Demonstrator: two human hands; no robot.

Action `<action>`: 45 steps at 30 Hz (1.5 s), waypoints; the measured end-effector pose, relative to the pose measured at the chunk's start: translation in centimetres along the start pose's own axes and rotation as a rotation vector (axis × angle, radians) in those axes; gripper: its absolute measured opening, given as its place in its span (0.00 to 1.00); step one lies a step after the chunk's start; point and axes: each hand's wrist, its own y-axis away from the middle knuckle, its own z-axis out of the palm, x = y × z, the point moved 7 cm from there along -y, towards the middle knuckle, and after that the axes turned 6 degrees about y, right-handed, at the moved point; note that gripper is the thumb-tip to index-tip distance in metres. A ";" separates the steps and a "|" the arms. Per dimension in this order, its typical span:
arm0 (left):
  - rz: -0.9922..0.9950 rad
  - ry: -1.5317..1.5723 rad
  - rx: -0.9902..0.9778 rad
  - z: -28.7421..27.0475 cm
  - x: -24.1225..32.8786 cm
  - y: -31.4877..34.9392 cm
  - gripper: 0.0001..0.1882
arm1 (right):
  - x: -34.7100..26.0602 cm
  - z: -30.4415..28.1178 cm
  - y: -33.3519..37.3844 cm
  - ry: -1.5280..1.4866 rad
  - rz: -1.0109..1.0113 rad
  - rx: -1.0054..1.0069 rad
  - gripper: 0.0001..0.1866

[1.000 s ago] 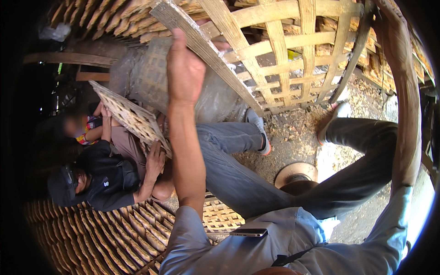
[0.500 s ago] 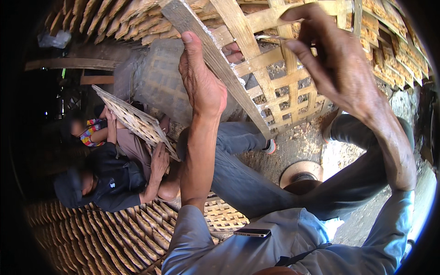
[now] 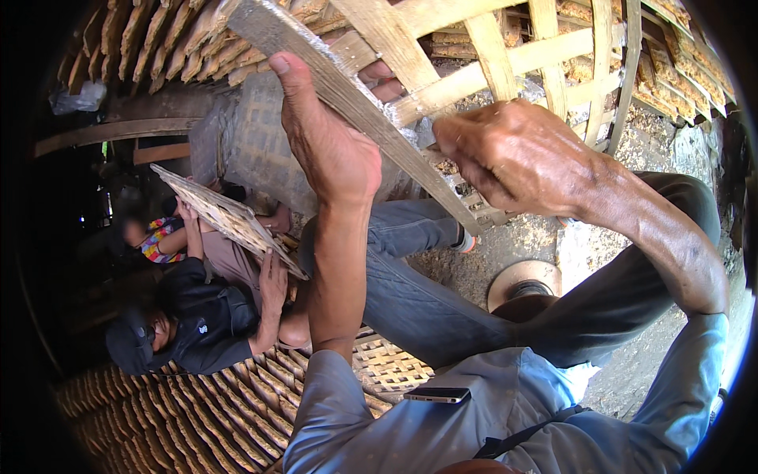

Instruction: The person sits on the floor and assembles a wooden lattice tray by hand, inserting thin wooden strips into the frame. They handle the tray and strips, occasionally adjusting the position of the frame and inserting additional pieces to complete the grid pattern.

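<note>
A woven bamboo tray with wide flat slats and a straight wooden edge bar stands tilted before me at the top. My left hand grips the edge bar, its thumb lying along the near side. Some of its fingertips show through the gaps in the weave. My right hand is closed in front of the slats, close to the bar, with its fingers curled toward it. What it holds, if anything, is hidden behind the knuckles. White residue sticks along the bar's inner side.
At the left, a co-worker in black holds another woven tray; a second person sits behind. Rows of stacked trays fill the lower left. A phone lies on my lap. A round disc-shaped object rests on the floor between my legs.
My right hand has swung down and left toward the edge bar, its fingers curling in. The thin shiny piece by its fingers is now out of sight. Tray and left hand have shifted slightly left.
</note>
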 end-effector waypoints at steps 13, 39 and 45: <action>0.021 -0.060 -0.003 -0.7 0.3 0.3 0.43 | 0.1 -1.4 -0.1 -0.158 -0.011 0.269 0.04; 0.021 -0.106 -0.038 0.0 0.7 0.8 0.43 | -0.2 -1.9 -0.7 -0.252 -0.055 0.415 0.06; 0.044 -0.151 -0.034 -0.9 0.9 0.5 0.43 | 0.7 2.2 -0.3 -0.205 0.042 0.008 0.05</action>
